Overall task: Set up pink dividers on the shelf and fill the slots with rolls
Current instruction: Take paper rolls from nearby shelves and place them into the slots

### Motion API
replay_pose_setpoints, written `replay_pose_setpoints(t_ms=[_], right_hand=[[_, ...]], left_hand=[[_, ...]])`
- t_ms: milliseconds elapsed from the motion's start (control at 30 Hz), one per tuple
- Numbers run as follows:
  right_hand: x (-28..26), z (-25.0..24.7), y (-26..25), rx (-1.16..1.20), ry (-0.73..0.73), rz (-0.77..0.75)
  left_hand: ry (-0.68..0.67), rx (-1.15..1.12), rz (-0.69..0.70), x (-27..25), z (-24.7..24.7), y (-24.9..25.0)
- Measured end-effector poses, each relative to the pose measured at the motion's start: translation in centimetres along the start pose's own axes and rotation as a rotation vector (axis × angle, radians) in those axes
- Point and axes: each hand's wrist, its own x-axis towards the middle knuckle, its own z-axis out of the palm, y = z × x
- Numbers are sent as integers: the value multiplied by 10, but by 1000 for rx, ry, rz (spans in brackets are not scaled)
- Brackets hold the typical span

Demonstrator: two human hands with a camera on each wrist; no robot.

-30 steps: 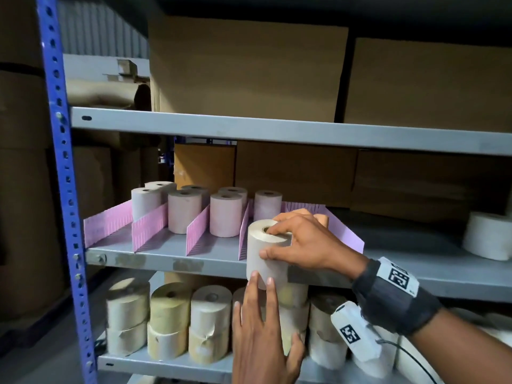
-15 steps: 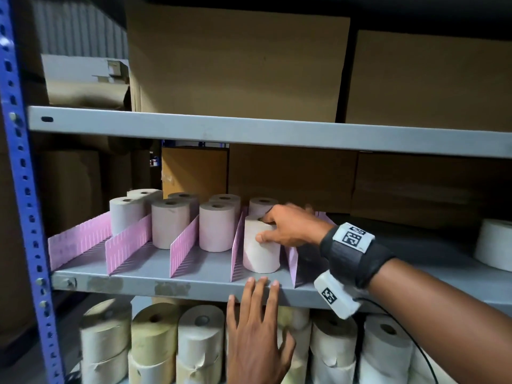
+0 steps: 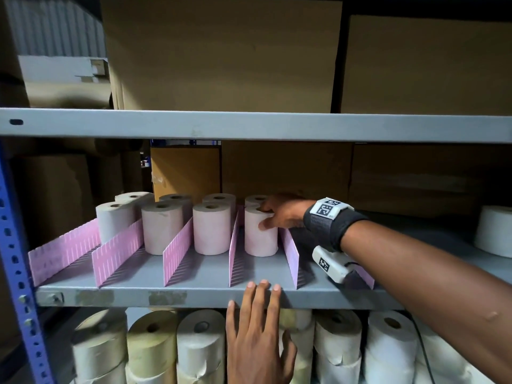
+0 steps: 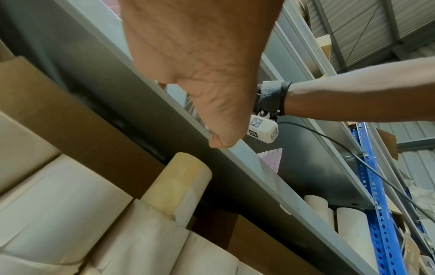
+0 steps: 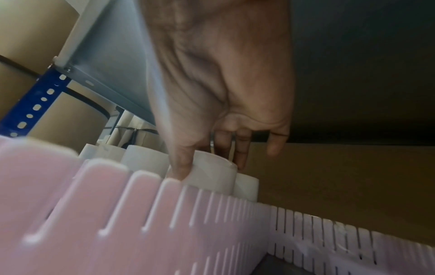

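Note:
Several pink slotted dividers [image 3: 177,252] [image 5: 141,223] stand on the grey middle shelf [image 3: 194,296] and form slots. Each slot holds two pale paper rolls, one behind the other. My right hand [image 3: 279,214] [image 5: 212,163] grips the top of the front roll [image 3: 260,234] [image 5: 212,173] in the rightmost filled slot, thumb on its side and fingers over its rim. That roll stands upright on the shelf, just in front of another roll [image 3: 253,199]. My left hand [image 3: 260,322] [image 4: 212,104] is below, its straight fingers resting on the shelf's front edge.
Many larger cream rolls [image 3: 199,347] [image 4: 179,186] are stacked on the shelf below. A white roll [image 3: 496,231] stands at the far right of the middle shelf. Cardboard boxes [image 3: 221,54] fill the upper shelf and the back. A blue upright [image 3: 13,245] bounds the left.
My right hand carried the roll from the shelf's front edge back into the slot and pushed it up to the rear roll. My left hand rose until its fingers reached the shelf edge.

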Motion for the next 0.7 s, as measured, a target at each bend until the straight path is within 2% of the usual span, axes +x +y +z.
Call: replay_pose_setpoints(t_ms=[300,433,533,700], right_hand=[[2,8,-5,-137,12,23],[-10,6,-6,-208,13,26],[-27,1,-14,-241,24,-10],[-86,5,-28,-240,192,-135]], left_hand=[[-151,41,6,-2,-26,8],[-226,59,71,-8,-43,2],[-173,-26,154,-18,-49,-18],[-123,-265,101,-50,-70,-31]])
